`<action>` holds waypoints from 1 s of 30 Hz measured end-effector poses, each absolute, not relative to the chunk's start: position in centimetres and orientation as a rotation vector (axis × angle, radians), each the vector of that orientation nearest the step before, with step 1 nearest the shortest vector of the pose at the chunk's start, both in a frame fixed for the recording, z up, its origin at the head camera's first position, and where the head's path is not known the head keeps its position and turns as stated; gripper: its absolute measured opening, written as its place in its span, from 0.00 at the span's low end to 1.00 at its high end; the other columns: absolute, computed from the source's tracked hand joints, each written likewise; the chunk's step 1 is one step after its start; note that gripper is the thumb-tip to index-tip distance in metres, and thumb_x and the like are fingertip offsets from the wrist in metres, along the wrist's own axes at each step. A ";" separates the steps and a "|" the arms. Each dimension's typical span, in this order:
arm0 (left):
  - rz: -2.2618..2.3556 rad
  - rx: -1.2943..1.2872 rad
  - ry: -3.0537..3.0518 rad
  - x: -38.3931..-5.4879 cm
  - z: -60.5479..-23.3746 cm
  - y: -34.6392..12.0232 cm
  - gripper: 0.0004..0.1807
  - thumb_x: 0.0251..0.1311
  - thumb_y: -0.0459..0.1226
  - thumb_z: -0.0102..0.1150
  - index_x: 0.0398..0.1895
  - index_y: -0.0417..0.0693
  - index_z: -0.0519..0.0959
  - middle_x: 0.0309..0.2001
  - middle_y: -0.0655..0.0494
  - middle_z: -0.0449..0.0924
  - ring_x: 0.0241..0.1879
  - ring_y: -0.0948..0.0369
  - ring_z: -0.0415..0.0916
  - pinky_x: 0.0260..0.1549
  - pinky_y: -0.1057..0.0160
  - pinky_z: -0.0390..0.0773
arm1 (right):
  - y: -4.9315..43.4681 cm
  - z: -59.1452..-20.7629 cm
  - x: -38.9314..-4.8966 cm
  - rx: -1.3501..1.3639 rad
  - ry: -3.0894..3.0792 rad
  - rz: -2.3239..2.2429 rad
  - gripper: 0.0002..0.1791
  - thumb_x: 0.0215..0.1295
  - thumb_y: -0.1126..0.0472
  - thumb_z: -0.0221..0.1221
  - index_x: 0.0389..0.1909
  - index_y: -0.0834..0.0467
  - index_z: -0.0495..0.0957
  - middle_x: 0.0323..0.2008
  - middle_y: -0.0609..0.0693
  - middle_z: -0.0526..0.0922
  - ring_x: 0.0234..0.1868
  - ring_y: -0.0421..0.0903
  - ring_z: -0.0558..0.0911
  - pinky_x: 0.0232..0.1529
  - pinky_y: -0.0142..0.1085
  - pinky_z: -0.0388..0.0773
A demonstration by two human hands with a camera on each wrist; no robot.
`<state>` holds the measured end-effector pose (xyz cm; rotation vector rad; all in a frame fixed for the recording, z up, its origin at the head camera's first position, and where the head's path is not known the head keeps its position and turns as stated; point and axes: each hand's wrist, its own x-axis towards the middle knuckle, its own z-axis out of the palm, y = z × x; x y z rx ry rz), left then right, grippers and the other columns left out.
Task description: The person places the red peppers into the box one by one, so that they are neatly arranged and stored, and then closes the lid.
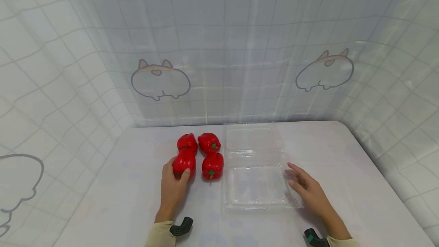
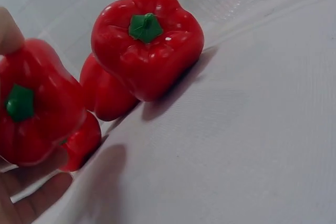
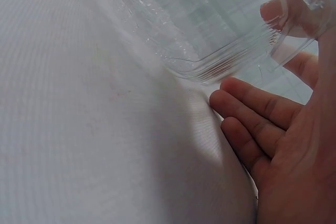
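My left hand (image 1: 173, 188) grips a glossy red bell pepper (image 1: 185, 161), thumb on its near side. In the left wrist view this held bell pepper (image 2: 50, 95) shows its green stem, with fingers under it. Close around stand three more red bell peppers: one at the back left (image 1: 187, 142), one at the back right (image 1: 209, 143) and one at the front right (image 1: 212, 166). A clear plastic clamshell container (image 1: 257, 186) lies with its lid (image 1: 252, 139) folded back. My right hand (image 1: 308, 191) is at the container's right edge, fingers extended; the thumb is by the rim (image 3: 241, 51).
A white cover lies over the table (image 1: 343, 155). Behind it hangs a pale grid-patterned sheet (image 1: 240, 68) with cartoon drawings, and similar sheets close off both sides. A dark wrist device (image 1: 181, 226) sits at the left cuff, another (image 1: 313, 237) at the right.
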<state>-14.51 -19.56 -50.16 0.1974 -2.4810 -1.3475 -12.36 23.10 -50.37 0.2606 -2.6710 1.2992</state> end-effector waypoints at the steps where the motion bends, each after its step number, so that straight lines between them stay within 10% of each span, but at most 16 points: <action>1: -1.349 0.167 -2.460 -14.5 -50.2 -19.5 0.42 0.58 0.39 0.67 0.74 0.50 0.58 0.66 0.50 0.64 0.64 0.53 0.63 0.55 0.43 0.77 | 23.1 -50.4 -12.3 0.262 -2.666 1.304 0.29 0.72 0.57 0.59 0.72 0.55 0.68 0.57 0.57 0.82 0.59 0.58 0.79 0.57 0.56 0.75; 17: -1.255 -0.114 -2.381 -14.4 -50.7 -19.2 0.52 0.49 0.37 0.77 0.76 0.72 0.59 0.67 0.56 0.63 0.65 0.58 0.62 0.47 0.49 0.82 | 23.2 -50.4 -12.3 0.256 -2.674 1.289 0.28 0.73 0.57 0.59 0.71 0.54 0.68 0.57 0.56 0.82 0.59 0.58 0.79 0.58 0.50 0.76; 30: -1.264 -0.133 -2.377 -14.3 -50.8 -19.1 0.50 0.52 0.39 0.75 0.77 0.70 0.59 0.66 0.56 0.64 0.65 0.60 0.61 0.49 0.49 0.81 | 23.3 -50.2 -12.3 0.257 -2.674 1.362 0.29 0.72 0.58 0.60 0.72 0.54 0.67 0.59 0.57 0.80 0.60 0.56 0.79 0.58 0.42 0.76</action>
